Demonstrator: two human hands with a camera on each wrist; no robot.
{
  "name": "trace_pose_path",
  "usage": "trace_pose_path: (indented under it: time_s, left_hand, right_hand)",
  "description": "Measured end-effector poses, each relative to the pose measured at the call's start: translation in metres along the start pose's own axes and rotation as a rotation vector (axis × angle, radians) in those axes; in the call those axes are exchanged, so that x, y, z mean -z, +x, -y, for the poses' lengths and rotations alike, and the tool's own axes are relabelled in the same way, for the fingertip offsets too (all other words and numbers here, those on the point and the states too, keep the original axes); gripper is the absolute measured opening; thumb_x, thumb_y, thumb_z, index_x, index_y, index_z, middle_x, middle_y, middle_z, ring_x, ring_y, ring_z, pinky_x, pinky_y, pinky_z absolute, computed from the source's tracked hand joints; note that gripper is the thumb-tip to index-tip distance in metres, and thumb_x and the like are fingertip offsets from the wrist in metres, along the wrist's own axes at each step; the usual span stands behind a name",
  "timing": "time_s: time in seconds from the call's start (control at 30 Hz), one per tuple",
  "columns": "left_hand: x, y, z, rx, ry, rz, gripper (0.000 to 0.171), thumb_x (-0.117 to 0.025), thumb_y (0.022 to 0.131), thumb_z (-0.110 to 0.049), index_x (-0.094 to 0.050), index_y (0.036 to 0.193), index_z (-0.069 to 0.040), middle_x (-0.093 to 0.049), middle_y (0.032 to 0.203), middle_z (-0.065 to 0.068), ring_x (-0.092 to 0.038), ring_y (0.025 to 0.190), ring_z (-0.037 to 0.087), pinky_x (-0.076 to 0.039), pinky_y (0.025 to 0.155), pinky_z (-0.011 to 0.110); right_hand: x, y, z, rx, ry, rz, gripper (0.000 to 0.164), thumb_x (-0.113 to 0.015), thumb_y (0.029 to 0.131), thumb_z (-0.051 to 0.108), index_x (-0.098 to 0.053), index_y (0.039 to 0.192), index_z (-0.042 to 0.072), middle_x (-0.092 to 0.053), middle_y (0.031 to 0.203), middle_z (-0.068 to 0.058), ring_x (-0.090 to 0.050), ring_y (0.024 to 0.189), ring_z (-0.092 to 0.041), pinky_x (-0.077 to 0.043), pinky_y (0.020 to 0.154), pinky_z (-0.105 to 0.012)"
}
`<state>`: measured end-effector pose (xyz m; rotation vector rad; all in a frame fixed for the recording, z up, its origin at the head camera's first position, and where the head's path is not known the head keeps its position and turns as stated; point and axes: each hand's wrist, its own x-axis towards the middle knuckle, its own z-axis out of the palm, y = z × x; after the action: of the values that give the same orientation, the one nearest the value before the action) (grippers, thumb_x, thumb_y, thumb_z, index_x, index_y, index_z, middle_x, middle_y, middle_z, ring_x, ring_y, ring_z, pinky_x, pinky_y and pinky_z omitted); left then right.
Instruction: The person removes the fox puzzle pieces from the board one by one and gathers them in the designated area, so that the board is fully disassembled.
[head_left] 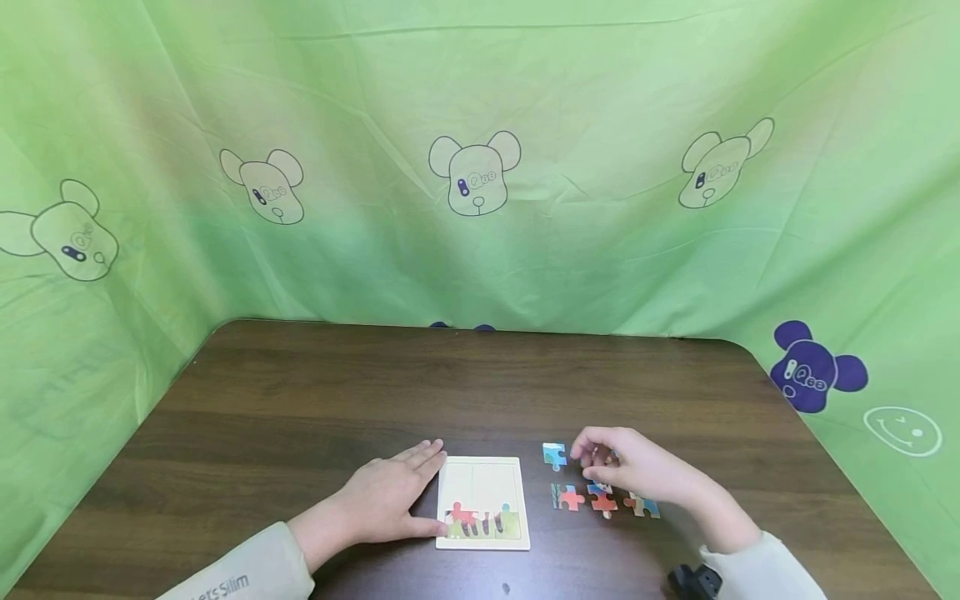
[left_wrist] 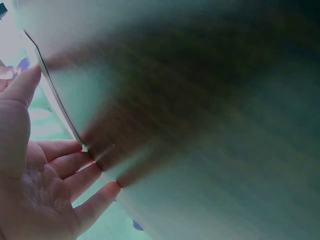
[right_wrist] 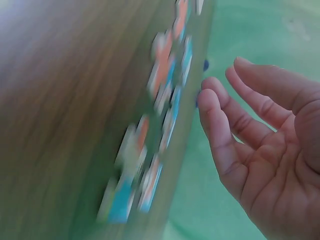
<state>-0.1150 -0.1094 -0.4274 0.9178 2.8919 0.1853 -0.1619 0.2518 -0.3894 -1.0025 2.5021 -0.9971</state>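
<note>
A square pale puzzle tray (head_left: 483,479) lies on the table, with joined pieces (head_left: 510,525) in green and red along its near side. My left hand (head_left: 386,500) rests at the tray's left edge, fingers straight and thumb at the lower left corner. Its fingertips touch down at the edge in the left wrist view. To the right of the tray, my right hand (head_left: 637,461) hovers over loose puzzle pieces, and its loosely bent fingers hold nothing in the right wrist view. Nearby are a blue piece (head_left: 553,454), a red-and-blue piece (head_left: 569,498) and a red piece (head_left: 603,503).
Another puzzle piece (head_left: 643,505) lies below the right wrist, and more pieces are partly hidden under that hand. The brown wooden table (head_left: 360,375) backs onto a green cloth (head_left: 585,258) printed with bear heads. A black device (head_left: 693,582) sits at the right sleeve.
</note>
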Motion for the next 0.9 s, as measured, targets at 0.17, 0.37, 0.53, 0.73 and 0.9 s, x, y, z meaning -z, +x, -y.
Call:
trace_pose_path:
  time_s: [0.17, 0.37, 0.53, 0.73, 0.9]
  left_hand:
    - [0.000, 0.001, 0.000, -0.006, 0.000, -0.009, 0.090, -0.065, 0.084, -0.065, -0.046, 0.147, -0.004, -0.044, 0.156, 0.010, -0.044, 0.144, 0.022, -0.050, 0.102, 0.044]
    - [0.001, 0.000, 0.000, -0.002, -0.008, -0.001, 0.090, -0.064, 0.084, -0.065, -0.046, 0.148, -0.004, -0.043, 0.156, 0.010, -0.043, 0.144, 0.022, -0.050, 0.103, 0.045]
    - [0.002, -0.001, 0.000, 0.004, -0.016, 0.002, 0.090, -0.065, 0.083, -0.065, -0.046, 0.147, -0.004, -0.043, 0.156, 0.009, -0.043, 0.144, 0.022, -0.051, 0.101, 0.046]
    - [0.001, -0.002, -0.001, 0.010, -0.026, 0.000, 0.090, -0.066, 0.082, -0.064, -0.047, 0.147, -0.005, -0.044, 0.156, 0.009, -0.044, 0.144, 0.022, -0.052, 0.097, 0.048]
    - [0.001, -0.002, 0.000, 0.007, -0.029, -0.007, 0.090, -0.066, 0.082, -0.064, -0.047, 0.147, -0.005, -0.044, 0.156, 0.009, -0.044, 0.144, 0.022, -0.053, 0.096, 0.049]
  right_hand:
    - [-0.010, 0.022, 0.014, 0.021, 0.001, 0.051, 0.010, -0.067, 0.091, 0.006, -0.065, 0.101, 0.006, -0.064, 0.087, 0.005, -0.056, 0.078, 0.000, -0.050, 0.068, -0.022]
    - [-0.027, 0.043, 0.027, 0.030, 0.027, 0.128, 0.011, -0.065, 0.091, 0.005, -0.067, 0.102, 0.005, -0.064, 0.087, 0.004, -0.055, 0.078, 0.000, -0.051, 0.071, -0.021]
    - [-0.041, 0.056, 0.036, 0.083, -0.002, 0.173, 0.011, -0.065, 0.090, 0.000, -0.067, 0.100, 0.005, -0.059, 0.080, 0.007, -0.051, 0.075, 0.003, -0.049, 0.069, -0.018]
    - [-0.053, 0.067, 0.048, 0.097, -0.039, 0.224, 0.013, -0.067, 0.089, 0.002, -0.067, 0.100, 0.007, -0.057, 0.079, 0.009, -0.050, 0.074, 0.003, -0.049, 0.071, -0.018]
    - [-0.061, 0.075, 0.057, 0.109, -0.053, 0.261, 0.014, -0.067, 0.088, 0.001, -0.067, 0.101, 0.007, -0.058, 0.079, 0.009, -0.050, 0.073, 0.004, -0.048, 0.071, -0.016]
